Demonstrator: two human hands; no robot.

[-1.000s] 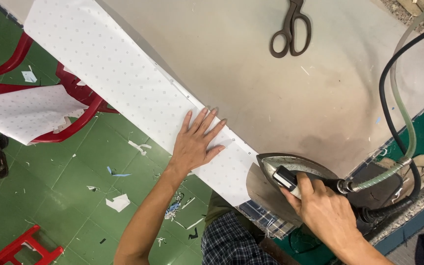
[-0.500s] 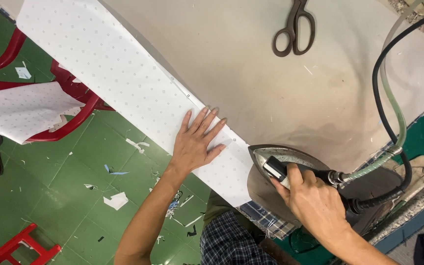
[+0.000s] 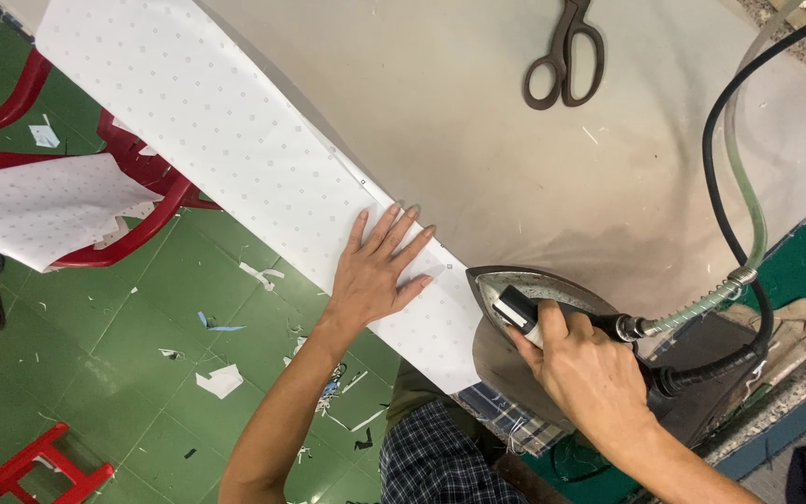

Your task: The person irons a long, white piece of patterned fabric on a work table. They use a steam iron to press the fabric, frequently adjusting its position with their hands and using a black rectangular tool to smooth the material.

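Observation:
A long strip of white dotted fabric (image 3: 226, 149) lies along the near edge of a beige padded ironing table (image 3: 515, 177). My left hand (image 3: 377, 271) rests flat on the strip, fingers spread, pressing it down. My right hand (image 3: 590, 373) grips the handle of a steam iron (image 3: 515, 294), whose pointed nose sits on the table just right of the strip's lower end. A black cord and a greenish hose (image 3: 734, 187) run from the iron's rear up to the top right.
Dark metal scissors (image 3: 566, 56) lie on the table at the back. Red plastic chairs (image 3: 123, 215) stand at left, one with white dotted cloth (image 3: 39, 205) draped on it. Scraps litter the green tiled floor (image 3: 142, 345).
The iron, held in my right hand, has slid left across the table toward the fabric strip. My left hand has stayed flat on the strip.

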